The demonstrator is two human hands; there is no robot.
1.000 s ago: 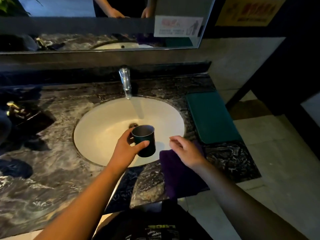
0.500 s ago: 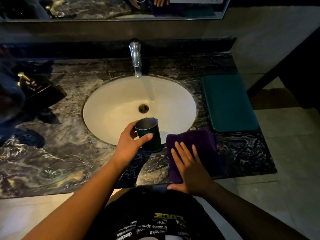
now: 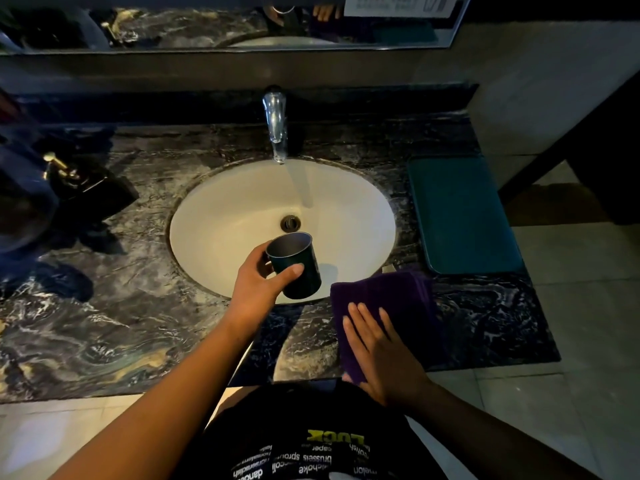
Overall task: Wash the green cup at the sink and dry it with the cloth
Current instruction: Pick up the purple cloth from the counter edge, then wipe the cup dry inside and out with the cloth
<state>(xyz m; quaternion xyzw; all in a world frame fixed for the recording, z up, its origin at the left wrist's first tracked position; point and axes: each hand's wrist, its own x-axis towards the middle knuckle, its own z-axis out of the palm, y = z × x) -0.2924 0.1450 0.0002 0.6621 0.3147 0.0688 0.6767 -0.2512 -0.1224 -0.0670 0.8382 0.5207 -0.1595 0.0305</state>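
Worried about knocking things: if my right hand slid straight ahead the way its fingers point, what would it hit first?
The right hand lies flat on the purple cloth, fingers pointing toward the sink. It would cross more cloth first, then probably the basin's rim.

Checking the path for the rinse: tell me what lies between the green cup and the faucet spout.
Head view: between the green cup and the faucet spout lie only bare white sink basin, the drain, and the falling water stream.

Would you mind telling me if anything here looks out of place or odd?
Only one thing: the purple cloth hangs over the counter's front edge under the right hand. Nothing looks spilled or damaged.
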